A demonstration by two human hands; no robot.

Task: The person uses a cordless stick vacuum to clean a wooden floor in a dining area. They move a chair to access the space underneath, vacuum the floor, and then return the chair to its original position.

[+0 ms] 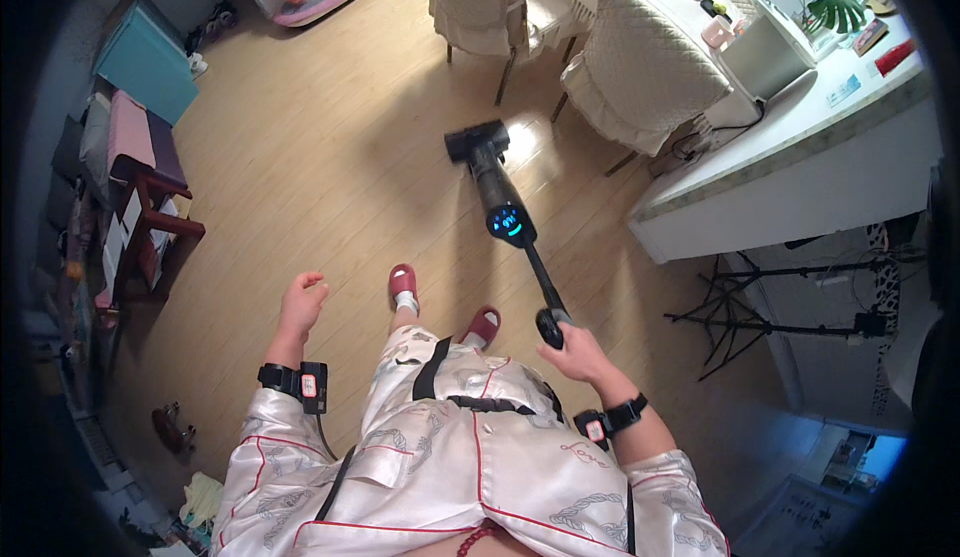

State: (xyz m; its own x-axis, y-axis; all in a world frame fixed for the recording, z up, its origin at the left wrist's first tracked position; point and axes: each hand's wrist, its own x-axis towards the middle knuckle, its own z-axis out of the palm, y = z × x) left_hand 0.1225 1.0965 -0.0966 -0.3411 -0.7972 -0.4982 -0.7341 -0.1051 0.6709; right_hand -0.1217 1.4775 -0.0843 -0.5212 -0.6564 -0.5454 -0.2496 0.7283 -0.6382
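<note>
An upright floor washer [495, 182] with a black floor head and a lit blue display leans toward me on the wood floor [322, 189]. Its thin black handle tube [544, 279] runs up to my right hand [576, 353], whose fingers are wrapped around the grip. To the left of my body, my left hand [301, 306] hangs in the air over the floor, holding nothing, with its fingers loosely curled and apart. Red slippers [403, 279] are on my feet, between the two hands and behind the washer.
Fabric-covered chairs [637, 69] stand at a white table ahead right. A white counter [787, 159] juts in at right, with black tripods [750, 324] below it. A dark red wooden chair [176, 223] and a teal box [146, 62] line the left side.
</note>
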